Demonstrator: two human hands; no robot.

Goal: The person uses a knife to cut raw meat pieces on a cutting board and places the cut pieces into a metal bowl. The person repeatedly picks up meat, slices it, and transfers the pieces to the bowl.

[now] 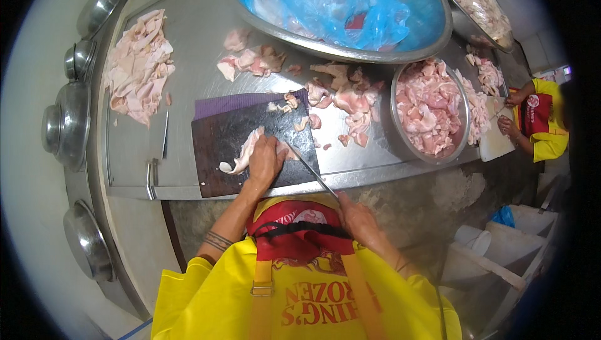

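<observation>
A dark cutting board [216, 143] lies at the table's near edge, over a purple ribbed mat [228, 103]. On it my left hand [266, 163] presses down on a piece of pale, skin-like raw meat [249, 147], one end curling out to the left. My right hand [360, 220], just off the near edge, is closed around a knife [318, 176]. Its narrow blade points forward and left, with the tip beside the meat close to my left fingers. Small raw scraps [289, 101] rest at the board's far right corner.
Flat pale pieces [141, 68] pile at the left, near a thin blade [166, 135]. Beyond the board are meat trimmings [253, 61] and a large basin [341, 55] with blue plastic. A meat-filled bowl [395, 111] stands right; farther right a co-worker [538, 115] works at a white board.
</observation>
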